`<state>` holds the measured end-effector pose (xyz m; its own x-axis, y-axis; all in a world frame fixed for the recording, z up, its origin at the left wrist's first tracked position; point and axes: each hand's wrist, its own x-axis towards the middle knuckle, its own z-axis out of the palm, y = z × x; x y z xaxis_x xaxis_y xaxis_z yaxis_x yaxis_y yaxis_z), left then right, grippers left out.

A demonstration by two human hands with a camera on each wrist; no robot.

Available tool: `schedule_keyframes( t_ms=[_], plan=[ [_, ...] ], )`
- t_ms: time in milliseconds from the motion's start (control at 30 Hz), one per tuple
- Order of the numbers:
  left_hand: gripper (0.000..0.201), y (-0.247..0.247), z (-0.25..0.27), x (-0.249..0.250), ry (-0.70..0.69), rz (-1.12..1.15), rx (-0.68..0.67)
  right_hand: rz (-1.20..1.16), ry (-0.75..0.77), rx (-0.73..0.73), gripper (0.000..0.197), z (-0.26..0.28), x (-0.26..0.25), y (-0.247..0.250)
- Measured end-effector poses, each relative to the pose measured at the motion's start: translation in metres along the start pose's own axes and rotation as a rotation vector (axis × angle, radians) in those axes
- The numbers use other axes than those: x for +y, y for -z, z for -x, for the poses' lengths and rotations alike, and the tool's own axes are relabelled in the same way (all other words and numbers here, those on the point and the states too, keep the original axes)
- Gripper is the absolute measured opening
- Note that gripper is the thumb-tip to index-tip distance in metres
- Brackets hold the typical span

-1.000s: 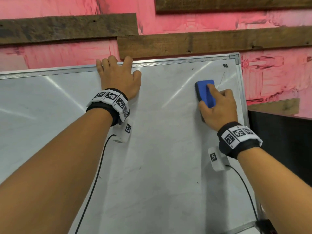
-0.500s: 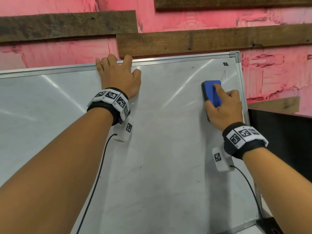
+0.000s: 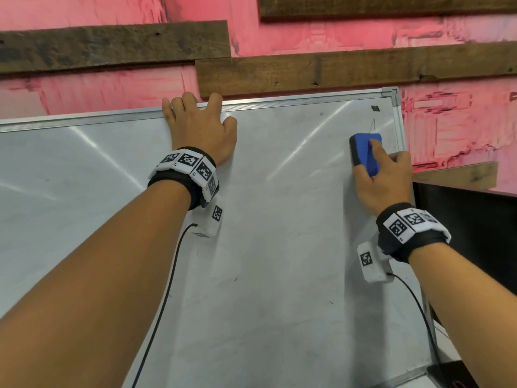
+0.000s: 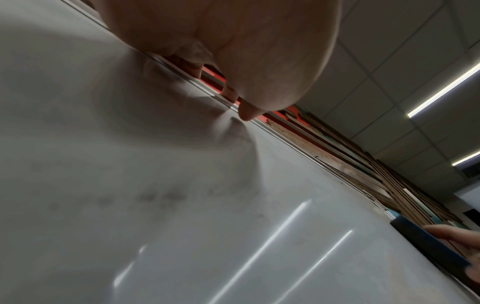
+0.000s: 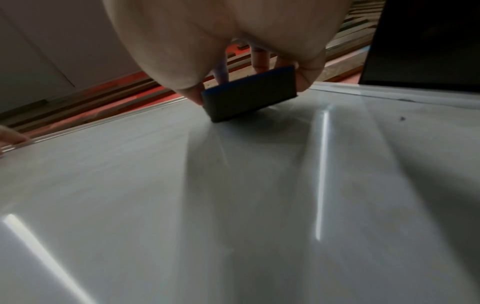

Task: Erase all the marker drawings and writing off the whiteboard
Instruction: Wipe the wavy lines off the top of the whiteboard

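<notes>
The whiteboard (image 3: 279, 219) leans against a pink wall, its surface mostly wiped, with faint grey smears. A thin marker line (image 3: 372, 125) and a small dark mark (image 3: 375, 108) remain near its top right corner. My right hand (image 3: 383, 177) grips a blue eraser (image 3: 365, 154) with a black felt face (image 5: 249, 96) pressed on the board just below that line. My left hand (image 3: 200, 127) lies on the board's top edge, fingers hooked over the metal frame (image 3: 293, 100). In the left wrist view the eraser (image 4: 428, 242) shows at the far right.
Dark wooden planks (image 3: 335, 71) cross the pink wall above the board. A black panel (image 3: 470, 228) stands right beside the board's right edge. Cables (image 3: 162, 303) run from both wrist cameras down across the board. Small specks (image 3: 235, 279) dot the lower board.
My right hand has slid the eraser rightward and slightly up toward the board's top right corner. The left hand has stayed on the top edge.
</notes>
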<state>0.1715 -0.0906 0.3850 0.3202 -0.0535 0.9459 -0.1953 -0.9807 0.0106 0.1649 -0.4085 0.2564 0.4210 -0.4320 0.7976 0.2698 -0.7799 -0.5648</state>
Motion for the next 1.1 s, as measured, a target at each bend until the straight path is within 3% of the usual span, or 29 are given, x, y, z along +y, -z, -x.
schedule_keyframes(
  t_ms=[267,633,833,1100],
  plan=[
    [0.043,0.001,0.001,0.001,0.002,-0.003,-0.001,0.062,-0.031,0.031,0.052,-0.039,-0.013,0.010],
    [0.043,-0.002,-0.001,-0.001,0.003,0.017,-0.016,0.039,-0.043,0.006,0.060,0.048,0.023,-0.004],
    [0.043,0.000,0.000,-0.001,-0.005,0.017,-0.020,-0.039,-0.049,0.021,0.065,0.075,0.013,-0.013],
    [0.053,0.000,-0.002,-0.012,-0.045,-0.001,-0.151,-0.039,-0.030,-0.064,0.068,0.106,0.003,-0.021]
  ],
)
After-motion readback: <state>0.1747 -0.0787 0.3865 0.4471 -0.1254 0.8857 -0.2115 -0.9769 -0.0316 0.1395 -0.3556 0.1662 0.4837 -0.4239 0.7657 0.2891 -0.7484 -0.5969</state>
